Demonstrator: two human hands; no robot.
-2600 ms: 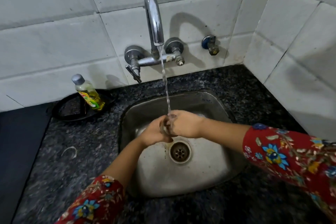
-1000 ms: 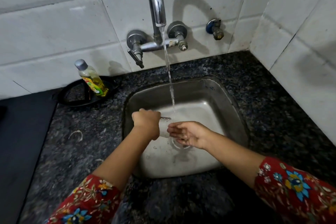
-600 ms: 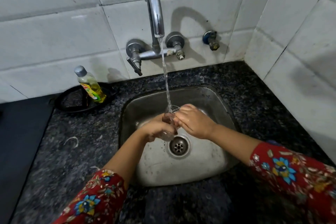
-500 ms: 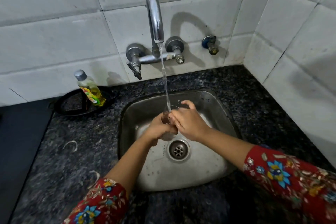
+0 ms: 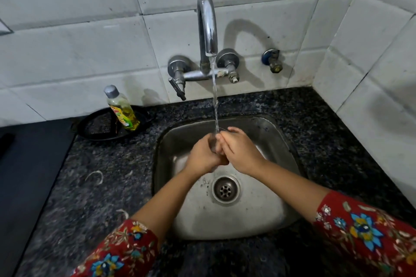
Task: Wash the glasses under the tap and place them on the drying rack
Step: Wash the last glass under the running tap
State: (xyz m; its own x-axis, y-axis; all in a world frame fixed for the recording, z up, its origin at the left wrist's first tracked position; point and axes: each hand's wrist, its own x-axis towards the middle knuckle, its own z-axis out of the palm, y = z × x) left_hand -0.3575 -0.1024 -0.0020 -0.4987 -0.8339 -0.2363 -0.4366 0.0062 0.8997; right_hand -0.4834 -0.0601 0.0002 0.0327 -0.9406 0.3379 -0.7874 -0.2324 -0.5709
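Item: one clear glass [image 5: 213, 143], almost wholly hidden, held over the steel sink [image 5: 279, 141] directly under the stream from the tap [image 5: 207, 22]. Left hand [image 5: 202, 157]: curled closed around the glass from its 9 o'clock side. Right hand [image 5: 240, 153]: wrapped against the glass from 3 o'clock, its fingers [image 5: 225, 136] at the rim where the water lands. Both hands touch each other around it; neither is nearer, though the left appears to carry the weight. Long axis: seemingly upright or slightly tilted, mouth toward 12 o'clock; too covered to say firmly. Drain [image 5: 225, 189]: at 6 o'clock of the hands. Soap bottle [image 5: 121, 109]: at 10 o'clock, on the dark counter [image 5: 108, 186], well apart. Drying rack: not in view, so the direction of the carry cannot be judged. Assessment: rinsing underway; placing not yet done.
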